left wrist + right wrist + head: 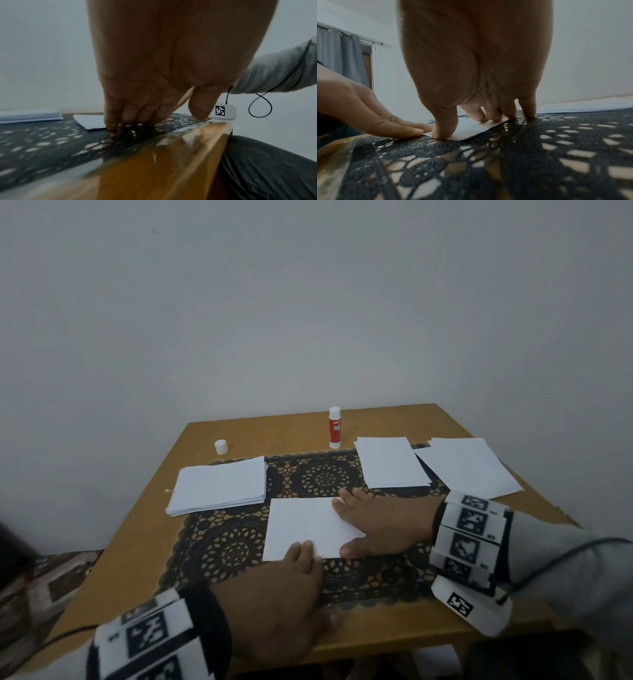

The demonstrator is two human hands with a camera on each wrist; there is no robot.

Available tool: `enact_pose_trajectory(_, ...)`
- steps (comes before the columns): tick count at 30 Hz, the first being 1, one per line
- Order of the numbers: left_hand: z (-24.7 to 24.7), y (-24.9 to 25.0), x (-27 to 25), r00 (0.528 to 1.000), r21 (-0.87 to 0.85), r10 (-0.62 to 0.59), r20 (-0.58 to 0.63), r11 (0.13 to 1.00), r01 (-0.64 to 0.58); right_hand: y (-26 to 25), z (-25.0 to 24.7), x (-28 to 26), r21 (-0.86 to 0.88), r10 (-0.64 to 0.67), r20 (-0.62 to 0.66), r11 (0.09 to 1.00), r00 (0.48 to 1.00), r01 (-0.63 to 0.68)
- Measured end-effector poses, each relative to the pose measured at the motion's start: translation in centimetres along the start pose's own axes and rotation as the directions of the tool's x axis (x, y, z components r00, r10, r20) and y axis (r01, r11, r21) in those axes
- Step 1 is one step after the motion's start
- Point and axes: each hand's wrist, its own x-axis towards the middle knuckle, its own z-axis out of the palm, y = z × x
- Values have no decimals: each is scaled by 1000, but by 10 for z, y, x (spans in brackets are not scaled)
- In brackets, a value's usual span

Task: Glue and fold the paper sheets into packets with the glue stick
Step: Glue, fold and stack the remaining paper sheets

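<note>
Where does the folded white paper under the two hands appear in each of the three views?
Head: folded paper lies centre, between left hand and right hand.
Left wrist: a white corner left of the fingertips.
Right wrist: a white wedge under the fingers, centre.
Shared landmark: the black lace mat under the paper, seen in all views.

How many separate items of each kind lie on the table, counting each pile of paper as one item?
Piles of paper: 3 (left pile, middle pile, right pile)
Folded sheet under the hands: 1
Glue stick: 1
Loose cap: 1
Lace mat: 1
Total: 7
</note>
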Motion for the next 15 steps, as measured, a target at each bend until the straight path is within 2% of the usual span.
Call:
enact_pose_trajectory(2, 1, -8, -2, 999, -12, -32, 22, 999, 32, 0, 0, 0, 6, -1, -1, 1000, 1000, 1)
enact_pose_trajectory(5, 0, -26, 1, 984, 19, -174, 31, 985, 174, -1, -1, -1, 3, 0, 1, 1000, 1000, 0)
enact_pose_trajectory(7, -1, -26, 4, 976, 33, -211, 48, 977, 210, -1, -1, -1, -5, 5, 1, 1000, 1000, -5)
enact_pose_trajectory(9, -2, -15, 5, 983, 45, -174, 63, 984, 171, -1, 0, -1, 2, 5, 1, 1000, 1000, -5)
enact_pose_trajectory(12, -5, 3, 6, 996, 21, -48, 71, 999, 47, 0, 2, 0, 7, 1, -17, 1000, 1000, -1)
enact_pose_trajectory(13, -7, 3, 9, 997, 12, -43, 63, 999, 43, 0, 2, 1, 10, 2, -23, 1000, 1000, -1)
enact_pose_trajectory(15, -11, -10, 20, 993, 13, -114, 35, 993, 113, 0, 3, 1, 15, 2, -26, 1000, 1000, -2)
